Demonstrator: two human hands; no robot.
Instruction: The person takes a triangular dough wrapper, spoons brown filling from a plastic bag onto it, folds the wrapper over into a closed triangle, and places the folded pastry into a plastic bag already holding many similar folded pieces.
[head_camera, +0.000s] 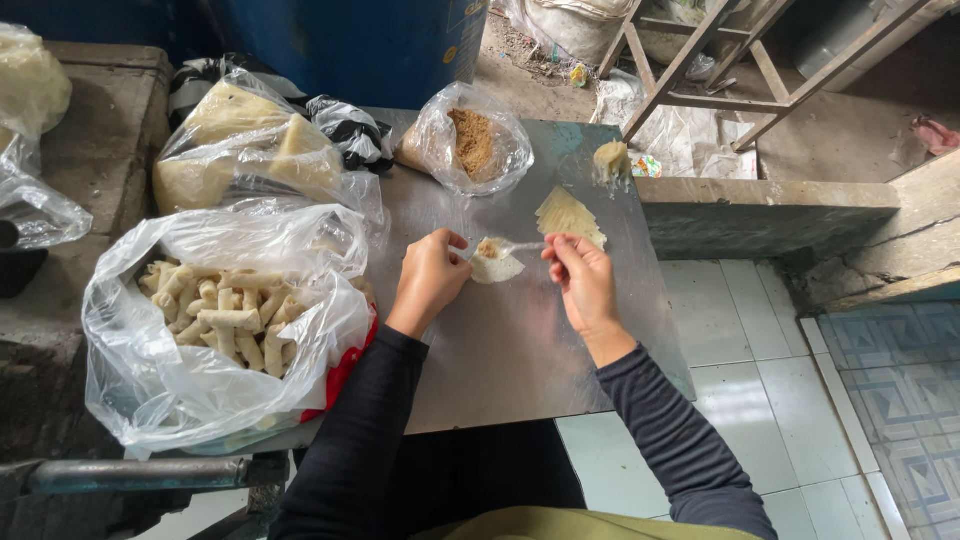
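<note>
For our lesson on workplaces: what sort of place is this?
Probably a small, informal food-making spot: a metal table, a bag of finished rolls, a stack of wrappers and a bag of brown filling.

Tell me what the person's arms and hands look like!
Both arms are covered by long, dark, close-fitting sleeves that end at the wrists. The left hand and the right hand are bare: no gloves, and no rings, watch or bracelets that I can see. The sleeves look plain, without patterns or markings.

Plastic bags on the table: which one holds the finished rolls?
The large clear bag at the near left, wide open and full of pale rolls. The far middle bag holds brown filling.
</note>
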